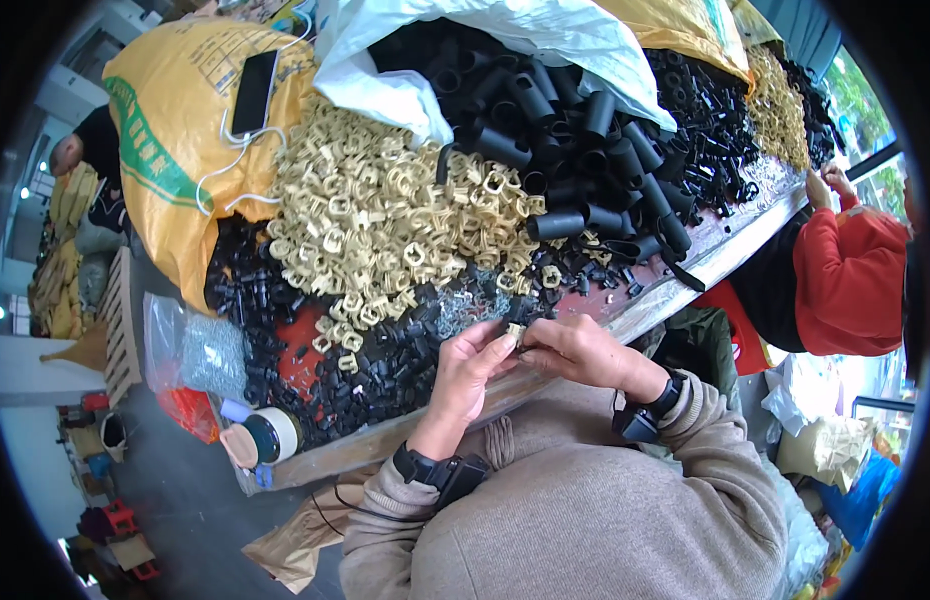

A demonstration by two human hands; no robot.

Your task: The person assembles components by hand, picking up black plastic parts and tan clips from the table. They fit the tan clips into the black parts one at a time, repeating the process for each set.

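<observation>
Close together over the table's near edge, both hands are closed. My left hand (467, 372) pinches a small cream plastic ring-like part (514, 330) between thumb and fingers. Fingertips of my right hand (585, 352) press together right beside that part; what they grip, if anything, is hidden. Just beyond the hands lie small metal pieces (473, 305) and a scatter of small black plastic pieces (385, 368). A large heap of similar cream parts (385, 215) spreads behind them. Black plastic tubes (595, 165) spill from a white sack (515, 30) farther back.
Yellow sack (165, 120) at left, with a phone (255, 92) and white cable on it. A clear bag of small metal pieces (213, 355) and a jar (277, 436) stand at the left corner. The wooden edge (385, 437) runs before me. At right sits a person in red (850, 280).
</observation>
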